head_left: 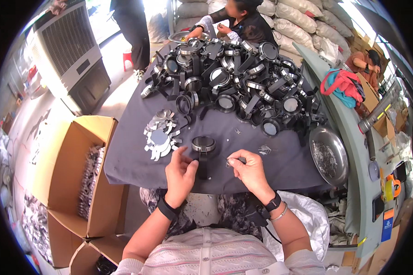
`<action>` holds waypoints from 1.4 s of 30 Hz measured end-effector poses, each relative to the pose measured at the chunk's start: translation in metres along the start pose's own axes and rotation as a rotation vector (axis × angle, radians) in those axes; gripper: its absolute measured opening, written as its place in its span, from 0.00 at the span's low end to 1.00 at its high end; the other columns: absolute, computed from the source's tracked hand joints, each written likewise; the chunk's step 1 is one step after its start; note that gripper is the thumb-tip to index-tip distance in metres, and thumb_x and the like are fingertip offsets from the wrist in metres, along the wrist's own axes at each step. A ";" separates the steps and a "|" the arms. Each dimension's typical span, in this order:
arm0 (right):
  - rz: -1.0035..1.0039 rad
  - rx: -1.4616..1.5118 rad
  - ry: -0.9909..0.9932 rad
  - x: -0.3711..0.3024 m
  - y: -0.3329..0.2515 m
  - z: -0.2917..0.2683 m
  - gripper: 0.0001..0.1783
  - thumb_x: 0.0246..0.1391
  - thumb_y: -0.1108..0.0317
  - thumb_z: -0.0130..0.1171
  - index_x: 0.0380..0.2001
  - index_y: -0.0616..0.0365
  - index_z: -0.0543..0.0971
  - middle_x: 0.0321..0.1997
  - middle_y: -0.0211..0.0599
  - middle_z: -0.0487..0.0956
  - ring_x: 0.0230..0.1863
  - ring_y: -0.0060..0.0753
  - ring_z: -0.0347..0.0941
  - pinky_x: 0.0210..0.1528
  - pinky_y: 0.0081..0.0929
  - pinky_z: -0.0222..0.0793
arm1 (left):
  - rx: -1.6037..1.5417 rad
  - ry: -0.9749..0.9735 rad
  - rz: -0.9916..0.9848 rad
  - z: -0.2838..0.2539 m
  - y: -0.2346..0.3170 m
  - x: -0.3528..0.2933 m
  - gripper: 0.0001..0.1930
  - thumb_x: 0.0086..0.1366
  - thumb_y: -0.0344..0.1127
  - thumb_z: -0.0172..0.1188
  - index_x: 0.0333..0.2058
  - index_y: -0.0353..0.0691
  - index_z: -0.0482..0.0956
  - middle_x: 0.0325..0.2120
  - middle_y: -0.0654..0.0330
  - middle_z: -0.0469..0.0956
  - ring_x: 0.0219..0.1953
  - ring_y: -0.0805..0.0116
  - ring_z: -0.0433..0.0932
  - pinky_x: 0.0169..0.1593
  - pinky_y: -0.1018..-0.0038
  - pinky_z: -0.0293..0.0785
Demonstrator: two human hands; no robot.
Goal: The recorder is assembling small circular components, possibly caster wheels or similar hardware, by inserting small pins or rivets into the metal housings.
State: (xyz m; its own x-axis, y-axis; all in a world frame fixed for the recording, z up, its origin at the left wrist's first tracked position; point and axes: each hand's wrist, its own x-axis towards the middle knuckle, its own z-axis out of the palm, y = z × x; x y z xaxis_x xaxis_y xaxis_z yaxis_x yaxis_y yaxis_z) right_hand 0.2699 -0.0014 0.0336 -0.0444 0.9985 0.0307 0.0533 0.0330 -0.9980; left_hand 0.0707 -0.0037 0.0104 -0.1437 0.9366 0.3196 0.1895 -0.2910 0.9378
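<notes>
Dozens of black-and-silver round-headed parts pile up in a heap, walling off the far side of the tabletop behind one lone part, which sits out front by itself, round head up, black handle toward the person. Left of that lone part, a cluster of flat silver plates hems in the space; to its right, a scatter of thin metal pins, and well beyond those a shiny oval dish at the edge. Far to its left, off the tabletop, an open cardboard box; past the heap behind it, a co-worker in dark clothing.

Now the hands! The left hand comes up just left of the handle, fingers spread apart, thumb close by; contact, I can't tell. Right of the lone part, the right hand bends inward, fingers pinched together on a small piece too tiny to make out.
</notes>
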 end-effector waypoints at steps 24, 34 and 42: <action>-0.840 -0.558 0.025 0.039 0.021 0.044 0.09 0.46 0.82 0.59 0.31 0.62 0.72 0.30 0.41 0.74 0.26 0.43 0.74 0.26 0.31 0.70 | -0.371 -0.338 -0.318 0.006 -0.010 0.024 0.21 0.56 0.24 0.57 0.51 0.38 0.72 0.20 0.70 0.70 0.22 0.83 0.68 0.23 0.84 0.68; -0.801 -0.569 -0.032 0.044 0.016 0.045 0.08 0.45 0.81 0.60 0.28 0.61 0.72 0.29 0.40 0.74 0.28 0.44 0.76 0.28 0.34 0.72 | -0.391 -0.299 -0.311 0.006 -0.017 0.024 0.17 0.61 0.26 0.53 0.50 0.36 0.73 0.21 0.70 0.70 0.20 0.84 0.68 0.21 0.84 0.67; -0.728 -0.498 -0.062 0.044 0.008 0.047 0.06 0.44 0.82 0.60 0.28 0.63 0.75 0.28 0.40 0.75 0.28 0.43 0.76 0.29 0.31 0.71 | -0.332 -0.264 -0.240 0.009 -0.029 0.023 0.15 0.64 0.27 0.52 0.50 0.35 0.73 0.22 0.69 0.72 0.19 0.84 0.68 0.20 0.85 0.66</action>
State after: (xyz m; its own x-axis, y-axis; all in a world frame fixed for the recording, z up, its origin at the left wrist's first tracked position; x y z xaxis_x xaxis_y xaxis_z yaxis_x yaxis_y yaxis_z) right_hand 0.2212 0.0413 0.0241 -0.2899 0.7190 0.6317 0.4183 0.6889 -0.5920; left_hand 0.0702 0.0280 -0.0101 0.1138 0.9900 0.0835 -0.1447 -0.0666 0.9872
